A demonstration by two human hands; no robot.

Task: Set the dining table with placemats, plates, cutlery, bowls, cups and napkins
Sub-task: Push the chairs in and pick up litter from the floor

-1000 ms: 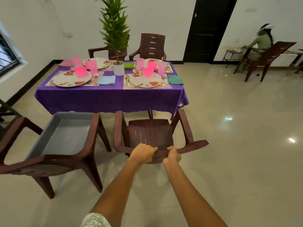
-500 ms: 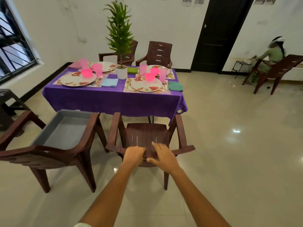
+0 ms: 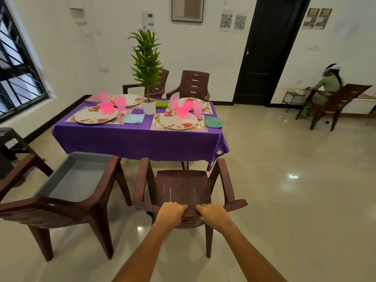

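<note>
The dining table (image 3: 140, 139) wears a purple cloth and carries floral placemats, flowered plates (image 3: 178, 121), pink bowls (image 3: 182, 111), pink cups (image 3: 198, 109) and folded napkins (image 3: 213, 122). A white pot with a green plant (image 3: 149, 106) stands at its middle. In front of the table stands a brown plastic chair (image 3: 183, 188), its seat facing the table. My left hand (image 3: 170, 213) and my right hand (image 3: 214, 213) both grip the top edge of this chair's backrest, side by side.
A second brown chair (image 3: 67, 208) at left holds a grey tray (image 3: 75, 178). Two more chairs (image 3: 193, 84) stand behind the table. A seated person (image 3: 327, 86) is at the far right near a black door (image 3: 266, 49). Bare tiled floor lies to the right.
The view rose and the chair stands closer to the table. My right hand let go and opened half a second ago, and now grips the backrest again beside the left.
</note>
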